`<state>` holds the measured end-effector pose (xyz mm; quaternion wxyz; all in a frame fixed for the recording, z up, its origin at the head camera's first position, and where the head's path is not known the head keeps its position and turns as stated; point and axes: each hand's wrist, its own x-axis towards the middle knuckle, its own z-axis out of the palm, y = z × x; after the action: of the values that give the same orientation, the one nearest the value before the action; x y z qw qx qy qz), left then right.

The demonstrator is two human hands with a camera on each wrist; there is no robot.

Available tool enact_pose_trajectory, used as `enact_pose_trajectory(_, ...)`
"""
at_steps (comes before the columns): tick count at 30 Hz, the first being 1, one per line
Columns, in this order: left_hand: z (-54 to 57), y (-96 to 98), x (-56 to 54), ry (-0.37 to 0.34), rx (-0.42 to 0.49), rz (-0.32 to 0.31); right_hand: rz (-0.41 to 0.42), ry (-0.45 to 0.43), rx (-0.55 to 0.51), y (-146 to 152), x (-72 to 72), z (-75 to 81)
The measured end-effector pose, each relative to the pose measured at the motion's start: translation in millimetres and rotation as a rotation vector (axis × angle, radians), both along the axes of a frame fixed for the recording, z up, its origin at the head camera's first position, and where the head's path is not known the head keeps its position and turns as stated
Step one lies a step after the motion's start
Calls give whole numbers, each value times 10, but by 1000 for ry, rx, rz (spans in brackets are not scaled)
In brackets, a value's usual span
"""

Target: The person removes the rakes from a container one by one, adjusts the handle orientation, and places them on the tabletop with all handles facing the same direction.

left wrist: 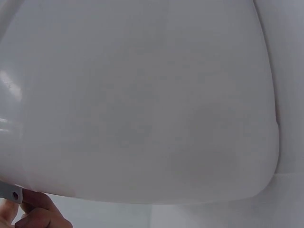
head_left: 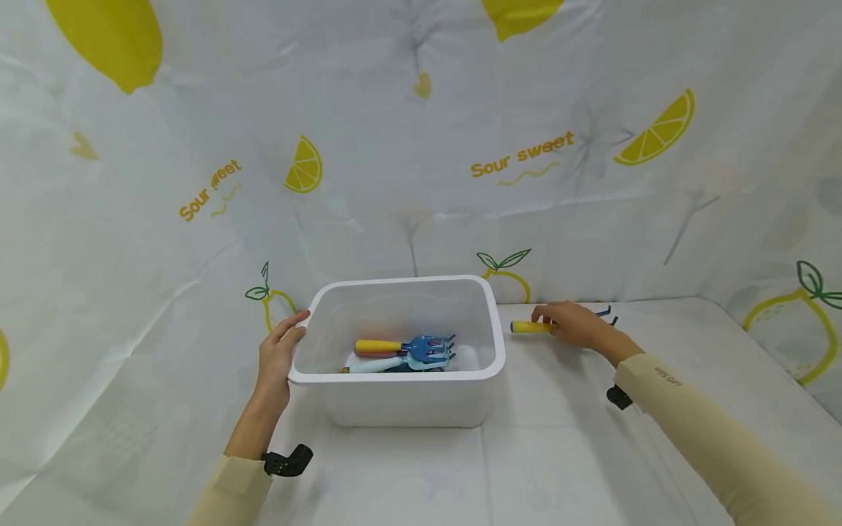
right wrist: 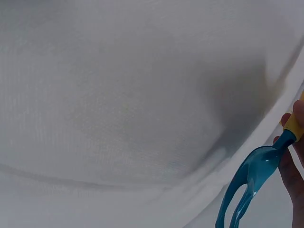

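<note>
a person's right hand (head_left: 575,324), fingers closed around a yellow-handled blue fork (head_left: 531,327), works at the white desk (head_left: 546,431) just right of a white bin (head_left: 408,402); the left hand (head_left: 279,354) grips the bin's left rim. inside lie more small forks (head_left: 424,348).

Lemon-print sheeting (head_left: 388,190) shows a draped work corner.
</note>
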<state>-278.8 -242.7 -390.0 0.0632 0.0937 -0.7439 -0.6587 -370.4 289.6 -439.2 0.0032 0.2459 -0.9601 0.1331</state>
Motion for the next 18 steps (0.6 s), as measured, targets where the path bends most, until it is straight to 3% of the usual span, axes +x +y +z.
enact_pose_trajectory(10, -9, -5, 1, -9, -2, -4, 10, 1, 14, 33, 3, -210)
enact_pose_trajectory(18, 5, -7, 3, -5, -21, 3, 39, -12, 0, 12, -38, -207)
